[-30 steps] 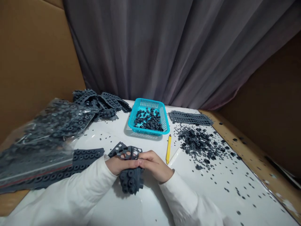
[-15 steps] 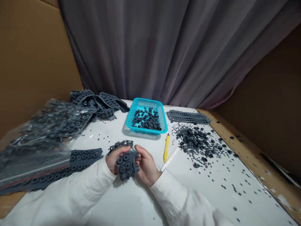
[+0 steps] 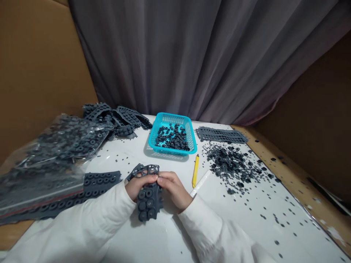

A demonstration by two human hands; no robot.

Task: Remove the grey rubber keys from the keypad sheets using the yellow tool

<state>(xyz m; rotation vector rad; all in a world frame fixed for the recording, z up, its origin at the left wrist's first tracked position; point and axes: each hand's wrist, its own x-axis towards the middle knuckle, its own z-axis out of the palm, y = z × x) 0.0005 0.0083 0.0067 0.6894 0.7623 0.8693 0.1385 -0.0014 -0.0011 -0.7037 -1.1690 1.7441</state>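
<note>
A dark grey rubber sheet (image 3: 146, 204) with round ring-shaped parts hangs between my two hands, low in the middle of the view. My left hand (image 3: 136, 185) is closed on its left side, thumb on top. From the right, my right hand (image 3: 175, 190) pinches the same sheet, its thumb and forefinger close to my left thumb tip. The sheet's upper part, with open holes, folds away behind my fingers. Beyond the hands, a blue basket (image 3: 153, 147) holds many small dark rings. A yellow pen-like tool (image 3: 195, 171) and a white strip (image 3: 201, 182) lie right of my right hand.
More grey sheets (image 3: 100, 179) and a clear plastic bag of ringed pieces (image 3: 71, 140) cover the left. At the right lie a punched sheet (image 3: 221, 135) and a scattered pile of black bits (image 3: 230, 160). A grey curtain (image 3: 164, 54) hangs behind.
The rubber sheet hangs slightly lower, with its holed upper part more visible. My right fingers have moved over its upper edge, against my left thumb. The whole view has shifted slightly.
</note>
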